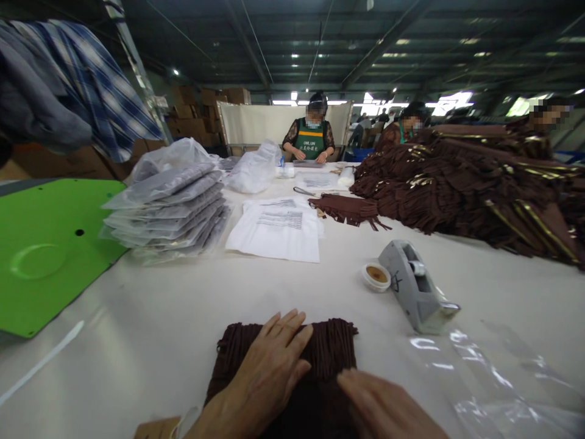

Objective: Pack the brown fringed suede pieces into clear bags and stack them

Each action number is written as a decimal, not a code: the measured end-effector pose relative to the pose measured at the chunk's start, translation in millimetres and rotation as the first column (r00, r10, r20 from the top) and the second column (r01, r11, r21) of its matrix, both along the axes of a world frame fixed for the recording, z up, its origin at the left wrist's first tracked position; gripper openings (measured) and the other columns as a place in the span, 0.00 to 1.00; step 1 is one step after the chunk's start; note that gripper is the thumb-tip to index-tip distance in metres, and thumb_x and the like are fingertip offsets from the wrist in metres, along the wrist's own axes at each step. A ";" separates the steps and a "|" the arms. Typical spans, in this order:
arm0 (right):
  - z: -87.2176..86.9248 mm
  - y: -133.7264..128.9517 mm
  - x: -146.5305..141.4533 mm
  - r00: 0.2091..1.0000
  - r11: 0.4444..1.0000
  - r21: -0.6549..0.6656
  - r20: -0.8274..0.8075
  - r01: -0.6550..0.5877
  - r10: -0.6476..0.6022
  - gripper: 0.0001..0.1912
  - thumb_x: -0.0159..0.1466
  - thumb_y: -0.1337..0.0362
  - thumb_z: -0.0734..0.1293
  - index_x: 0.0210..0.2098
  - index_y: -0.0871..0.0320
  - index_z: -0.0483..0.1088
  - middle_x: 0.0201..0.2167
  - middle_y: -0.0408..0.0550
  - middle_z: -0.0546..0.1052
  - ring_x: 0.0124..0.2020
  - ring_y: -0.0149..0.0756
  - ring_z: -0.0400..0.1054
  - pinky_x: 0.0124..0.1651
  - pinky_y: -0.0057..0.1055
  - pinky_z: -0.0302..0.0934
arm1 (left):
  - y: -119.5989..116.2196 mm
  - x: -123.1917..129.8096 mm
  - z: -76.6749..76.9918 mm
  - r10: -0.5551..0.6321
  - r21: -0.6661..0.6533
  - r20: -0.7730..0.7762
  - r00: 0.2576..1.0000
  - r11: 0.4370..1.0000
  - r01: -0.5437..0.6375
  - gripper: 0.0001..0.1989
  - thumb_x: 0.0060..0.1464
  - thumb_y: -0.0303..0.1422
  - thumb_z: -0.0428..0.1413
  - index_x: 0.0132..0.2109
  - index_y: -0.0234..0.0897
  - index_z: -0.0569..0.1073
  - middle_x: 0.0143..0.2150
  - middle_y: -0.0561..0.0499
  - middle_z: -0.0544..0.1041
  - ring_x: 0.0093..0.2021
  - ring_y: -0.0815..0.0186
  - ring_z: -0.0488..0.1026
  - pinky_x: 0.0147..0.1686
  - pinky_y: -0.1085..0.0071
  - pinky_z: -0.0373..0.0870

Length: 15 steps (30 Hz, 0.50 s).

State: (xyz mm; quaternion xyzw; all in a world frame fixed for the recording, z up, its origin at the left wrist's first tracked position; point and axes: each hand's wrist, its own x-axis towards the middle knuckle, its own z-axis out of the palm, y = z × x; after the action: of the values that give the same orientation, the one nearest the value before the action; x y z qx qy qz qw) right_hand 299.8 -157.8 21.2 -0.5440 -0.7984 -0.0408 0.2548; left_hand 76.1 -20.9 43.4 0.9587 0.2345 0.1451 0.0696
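A dark brown fringed fabric piece (326, 347), perhaps a bag, lies flat on the white table (150, 305) right in front of me. Across its fringed top rests my left hand (274, 360), palm down with the fingers stretched out. My right hand (384, 402) touches the right side of the same piece; motion blurs it, and its fingers look extended and close together. A brown card tag (158, 428) shows at the bottom edge beside my left wrist.
A grey tape dispenser (411, 286) and a small round tub (376, 277) stand to the right, near clear plastic bags (493, 372). Packed bags (169, 207) are stacked left by a green board (55, 244). Brown fringed pieces (457, 177) heap up right. A co-worker (313, 131) works opposite.
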 end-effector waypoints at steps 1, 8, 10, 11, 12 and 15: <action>1.9 4.6 8.2 0.978 0.989 -0.068 -0.154 0.129 -0.138 0.24 0.65 0.63 0.62 0.61 0.46 0.63 0.54 0.45 0.74 0.52 0.43 0.72 0.53 0.38 0.70 | 0.4 8.0 0.2 -0.009 -0.022 0.001 1.000 1.000 0.009 0.24 0.59 0.28 0.54 0.62 0.39 0.62 0.65 0.42 0.65 0.64 0.54 0.62 0.62 0.51 0.63; -31.8 44.1 22.5 0.067 0.829 -0.545 -0.829 0.128 -0.556 0.35 0.66 0.43 0.55 0.64 0.59 0.57 0.64 0.55 0.62 0.63 0.43 0.58 0.64 0.43 0.56 | 2.9 31.3 -26.6 0.030 -0.098 -0.026 0.999 0.995 -0.033 0.36 0.60 0.35 0.56 0.68 0.36 0.47 0.68 0.39 0.58 0.68 0.54 0.54 0.63 0.51 0.61; -37.9 46.1 9.1 0.001 0.848 -0.528 -0.849 0.043 -0.529 0.36 0.67 0.43 0.52 0.66 0.60 0.52 0.65 0.56 0.60 0.64 0.41 0.56 0.65 0.42 0.54 | 3.1 29.3 -31.9 0.043 -0.096 -0.009 0.999 0.994 -0.044 0.38 0.60 0.36 0.55 0.69 0.37 0.43 0.68 0.39 0.57 0.68 0.55 0.53 0.63 0.51 0.61; -38.7 45.7 2.1 0.032 0.847 -0.531 -0.847 0.017 -0.531 0.36 0.67 0.43 0.51 0.66 0.59 0.51 0.66 0.56 0.60 0.65 0.41 0.55 0.66 0.43 0.52 | 3.2 28.4 -33.2 0.046 -0.096 -0.001 0.999 0.994 -0.046 0.39 0.61 0.36 0.55 0.69 0.37 0.42 0.69 0.39 0.57 0.68 0.55 0.53 0.63 0.51 0.61; -38.4 44.6 -4.0 0.094 0.842 -0.539 -0.838 0.013 -0.538 0.35 0.68 0.43 0.50 0.67 0.58 0.51 0.66 0.55 0.59 0.66 0.41 0.53 0.66 0.44 0.49 | 3.2 27.7 -33.7 0.048 -0.096 0.007 0.999 0.994 -0.047 0.39 0.61 0.37 0.55 0.70 0.38 0.40 0.69 0.39 0.56 0.68 0.54 0.53 0.63 0.51 0.62; -35.6 40.8 -12.2 0.303 0.833 -0.548 -0.782 0.079 -0.544 0.32 0.68 0.45 0.52 0.66 0.54 0.53 0.68 0.51 0.55 0.68 0.41 0.47 0.69 0.47 0.40 | 2.8 27.3 -32.9 0.049 -0.097 0.017 0.999 0.994 -0.047 0.39 0.62 0.38 0.54 0.70 0.39 0.38 0.69 0.39 0.57 0.68 0.54 0.54 0.63 0.51 0.62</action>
State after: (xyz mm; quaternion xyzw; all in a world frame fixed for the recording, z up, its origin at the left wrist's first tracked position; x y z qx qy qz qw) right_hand 287.5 -117.0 -14.4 -0.6596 -0.3808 0.3866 0.5202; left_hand 103.5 -18.1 10.6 0.9469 0.2633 0.1446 0.1147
